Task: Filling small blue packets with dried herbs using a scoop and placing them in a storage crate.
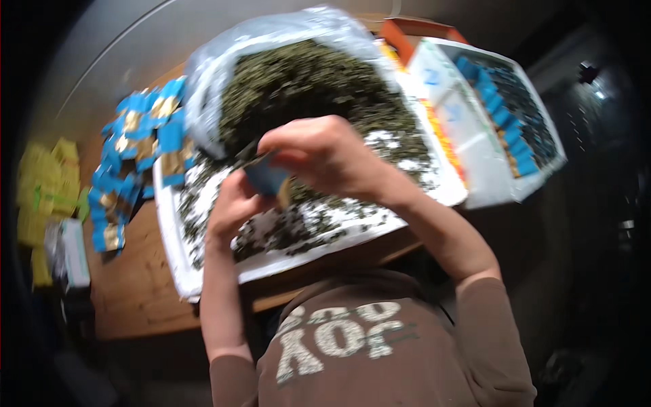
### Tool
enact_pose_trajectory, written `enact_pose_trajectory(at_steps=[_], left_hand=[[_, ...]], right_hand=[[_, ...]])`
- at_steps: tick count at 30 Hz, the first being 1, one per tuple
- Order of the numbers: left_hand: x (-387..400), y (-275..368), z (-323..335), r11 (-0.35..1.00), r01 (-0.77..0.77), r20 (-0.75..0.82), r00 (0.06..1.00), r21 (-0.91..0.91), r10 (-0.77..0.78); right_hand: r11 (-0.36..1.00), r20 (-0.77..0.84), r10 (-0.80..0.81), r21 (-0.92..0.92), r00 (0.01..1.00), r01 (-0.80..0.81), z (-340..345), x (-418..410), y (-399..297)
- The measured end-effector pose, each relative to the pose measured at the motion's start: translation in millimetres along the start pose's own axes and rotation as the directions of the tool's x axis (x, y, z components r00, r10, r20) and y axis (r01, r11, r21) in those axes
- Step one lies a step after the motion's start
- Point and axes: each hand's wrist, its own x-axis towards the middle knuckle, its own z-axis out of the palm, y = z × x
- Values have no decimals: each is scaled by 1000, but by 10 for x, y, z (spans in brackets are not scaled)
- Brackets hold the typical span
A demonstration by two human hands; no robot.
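My left hand [231, 206] holds a small blue packet [265, 175] from its left and lower side, over a white foam tray [170, 224]. A pale tan part of the packet faces right. At the packet's upper edge are the fingers of my right hand [325, 155], curled against it. Dark bits show by the right fingertips; blur hides whether they are pinched there. Behind both hands, a large heap of dried dark-green leaves [305, 76] spills from a clear plastic bag [206, 96] onto the tray. Loose leaves lie scattered across the tray's white bottom.
Several blue-and-gold packets [137, 137] are piled left of the tray on the wooden table [142, 285]. Yellow packets [48, 183] lie farther left, near a white-and-green box [75, 252]. On the right, a white foam box [488, 168] holds rows of blue packets, with an orange carton [402, 38] behind.
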Motion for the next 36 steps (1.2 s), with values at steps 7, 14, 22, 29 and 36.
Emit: enact_pose_trajectory(at_steps=[7, 14, 22, 29, 36], left_hand=[[-7, -2, 90, 996, -79, 46, 996, -42, 81], [12, 95, 164, 996, -71, -26, 997, -52, 70], [31, 85, 110, 999, -54, -89, 995, -2, 53], [38, 35, 51, 1000, -7, -65, 998, 19, 8], [36, 70, 36, 999, 21, -49, 999, 41, -19]], right_hand=[[992, 30, 109, 68, 994, -111, -292, -132, -74], [935, -254, 293, -123, 922, -331, -1877, -266, -240], [586, -597, 415, -402, 687, -704, -3033, -731, 435], [518, -619, 587, -208, 522, -830, -3349, -937, 1170], [427, -527, 649, -345, 549, -836, -3398, -992, 1355]])
